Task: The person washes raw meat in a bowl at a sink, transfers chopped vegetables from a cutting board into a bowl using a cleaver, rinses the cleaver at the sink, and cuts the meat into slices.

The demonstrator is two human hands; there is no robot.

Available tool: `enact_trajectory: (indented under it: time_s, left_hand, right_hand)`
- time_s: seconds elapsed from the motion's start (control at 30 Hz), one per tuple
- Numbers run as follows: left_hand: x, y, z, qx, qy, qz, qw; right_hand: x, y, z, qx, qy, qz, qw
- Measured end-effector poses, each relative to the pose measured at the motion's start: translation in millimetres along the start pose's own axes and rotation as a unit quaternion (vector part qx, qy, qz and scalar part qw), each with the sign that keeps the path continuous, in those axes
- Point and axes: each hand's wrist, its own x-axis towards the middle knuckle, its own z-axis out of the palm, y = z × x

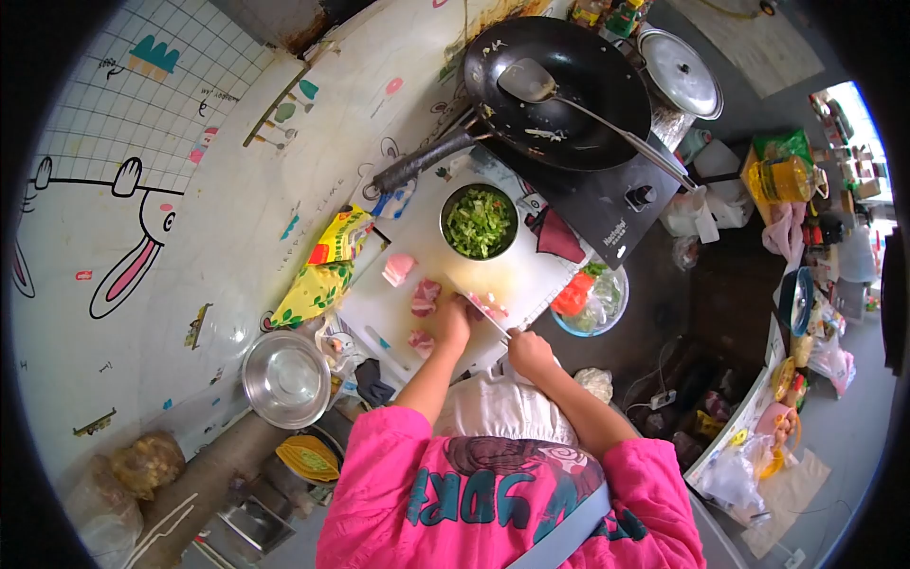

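Observation:
My right hand (531, 353) is closed round the handle of a kitchen knife (495, 322), whose blade slants up and left over the white cutting board (370, 308). Small cut pieces of raw meat (492, 305) lie along the blade. My left hand (455, 324) presses with curled fingers on meat just left of the blade; its fingertips are partly hidden. Further left on the board are larger meat chunks (425, 297), a pale pink one (399, 269) and a smaller one (421, 342). A dark-rimmed bowl (442, 228) of chopped greens (481, 223) stands beyond my hands.
A black wok (607, 85) with a metal spatula (528, 82) sits on the cooktop (621, 204). To the right is a bowl (621, 311) with a plastic bag and something red. Left are a yellow packet (327, 270) and a metal basin (286, 379) near the wall.

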Motion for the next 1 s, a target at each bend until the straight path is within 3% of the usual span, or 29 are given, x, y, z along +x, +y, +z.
enact_trajectory:
  time_s: [0.07, 0.17, 0.2, 0.27, 0.47, 0.57, 0.67, 0.77, 1.0]
  left_hand:
    - [3, -4, 0, -0.124, -0.032, -0.018, 0.992]
    - [4, -2, -4, 0.007, -0.034, -0.001, 0.999]
    - [8, -12, -9, 0.159, -0.019, 0.07, 0.985]
    - [25, -39, -24, 0.442, 0.012, 0.206, 0.873]
    - [5, -12, -13, 0.408, 0.002, 0.194, 0.892]
    - [4, -19, -16, 0.442, 0.026, 0.275, 0.853]
    - [9, -28, -22, 0.421, 0.022, 0.319, 0.849]
    - [-9, -13, -15, 0.388, 0.052, 0.256, 0.884]
    - [-8, -28, -23, 0.428, 0.06, 0.374, 0.82]
  right_hand:
    - [13, -11, -1, 0.003, 0.011, -0.002, 1.0]
    - [26, -15, 1, -0.005, 0.014, -0.006, 1.0]
    - [26, -16, -1, -0.013, 0.011, -0.004, 1.0]
    - [19, -18, -12, -0.014, 0.01, 0.001, 1.0]
    - [-5, -7, -17, 0.013, 0.014, 0.024, 1.0]
    - [-16, -8, -22, 0.017, 0.015, 0.031, 0.999]
    - [-20, -8, -24, 0.017, 0.031, 0.03, 0.999]
    - [-27, -10, -26, 0.037, 0.051, 0.033, 0.997]
    - [-46, -7, -20, 0.026, 0.032, 0.022, 0.999]
